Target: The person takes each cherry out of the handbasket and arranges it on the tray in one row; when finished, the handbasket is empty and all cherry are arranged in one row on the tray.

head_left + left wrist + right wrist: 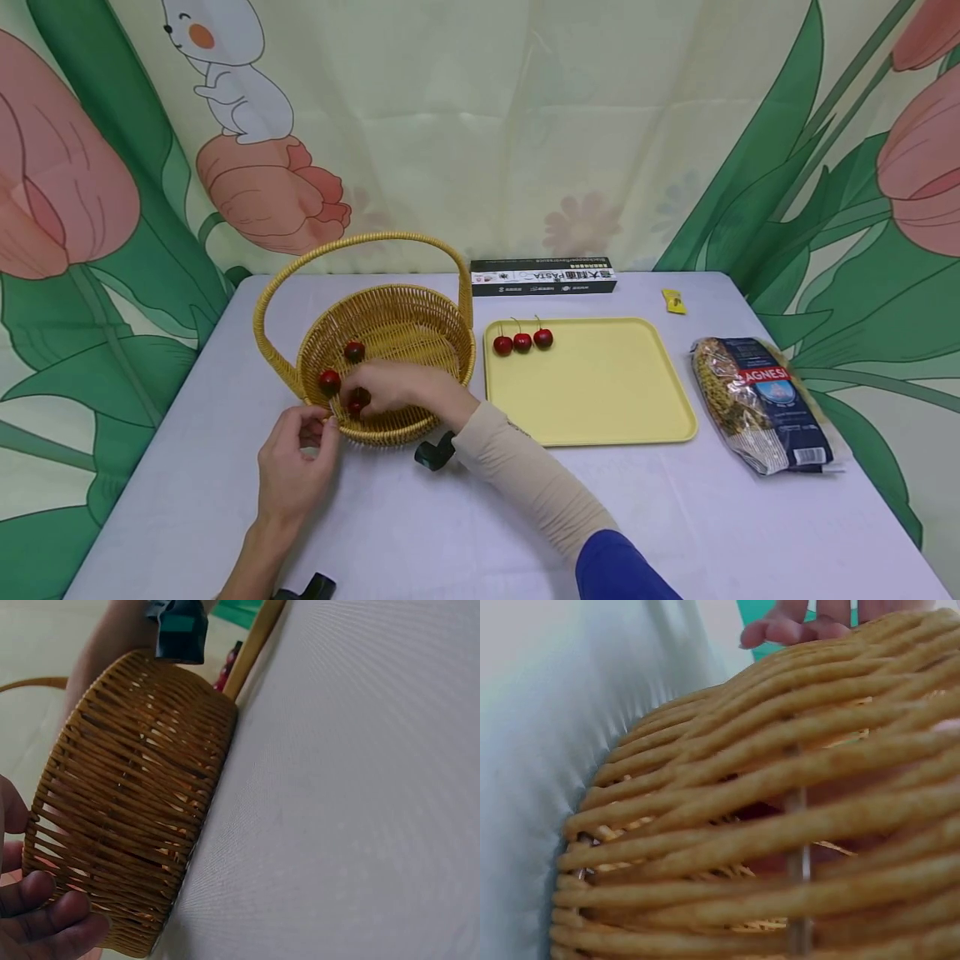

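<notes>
A round woven wicker basket [450, 367] with a tall hoop handle stands on the left of the table. My left hand [297, 458] grips its near-left rim, and in the left wrist view the fingers [64, 911] lie against the outer wall. Reaching over the near rim, my right hand [390, 385] is inside the basket, its fingertips pinching a dark red cherry [357, 403] that is partly hidden. Beside those fingers lie a cherry [329, 382] and a darker cherry [355, 352]. The right wrist view mostly shows wicker wall [780, 795], hiding the grip.
Right of the basket lies a yellow tray [592, 400], with three stemmed cherries [522, 342] at its upper left. Behind the tray sits a black pasta box [543, 277]. A small yellow packet [673, 302] and a bag of pasta [768, 404] lie farther right.
</notes>
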`<state>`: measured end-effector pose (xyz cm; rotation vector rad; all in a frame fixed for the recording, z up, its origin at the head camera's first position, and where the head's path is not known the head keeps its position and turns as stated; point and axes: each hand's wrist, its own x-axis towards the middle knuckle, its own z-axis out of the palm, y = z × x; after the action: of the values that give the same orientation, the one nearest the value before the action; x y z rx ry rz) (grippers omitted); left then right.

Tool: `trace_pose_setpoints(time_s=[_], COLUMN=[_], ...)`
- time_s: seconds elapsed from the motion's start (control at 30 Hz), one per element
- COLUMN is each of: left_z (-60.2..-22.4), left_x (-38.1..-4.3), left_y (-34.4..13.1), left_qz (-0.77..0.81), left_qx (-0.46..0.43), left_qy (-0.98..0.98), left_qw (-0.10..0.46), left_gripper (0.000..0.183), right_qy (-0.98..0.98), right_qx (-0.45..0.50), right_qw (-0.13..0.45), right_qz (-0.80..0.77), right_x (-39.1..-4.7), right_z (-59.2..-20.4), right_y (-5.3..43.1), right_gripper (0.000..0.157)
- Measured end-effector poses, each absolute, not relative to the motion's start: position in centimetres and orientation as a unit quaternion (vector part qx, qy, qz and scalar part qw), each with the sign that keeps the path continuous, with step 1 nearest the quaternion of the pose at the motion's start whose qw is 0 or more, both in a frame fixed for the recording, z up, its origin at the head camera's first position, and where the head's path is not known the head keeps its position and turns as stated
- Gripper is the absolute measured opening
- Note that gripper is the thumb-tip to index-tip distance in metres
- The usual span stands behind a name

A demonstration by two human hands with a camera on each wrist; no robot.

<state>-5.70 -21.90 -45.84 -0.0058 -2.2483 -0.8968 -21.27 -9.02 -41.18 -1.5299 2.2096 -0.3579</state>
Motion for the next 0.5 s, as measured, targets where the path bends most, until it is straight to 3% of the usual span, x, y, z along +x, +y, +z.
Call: trace_pose_setpoints(time_s=[0.5], left_z=[-45.8], left_x=[-5.6], left_y=[-21.8], left_qz=[-0.345], left_qx=[-0.001], left_qy=[-0.871], left_qw=[0.351], left_gripper=[0.014], right_qy=[0.806], right_qx=[-0.528], right_qw=[0.198], right_qz=[-0.179], right_x=[-21.3], right_z=[-40.3], right_y=[-6.6], right_gripper=[0.036])
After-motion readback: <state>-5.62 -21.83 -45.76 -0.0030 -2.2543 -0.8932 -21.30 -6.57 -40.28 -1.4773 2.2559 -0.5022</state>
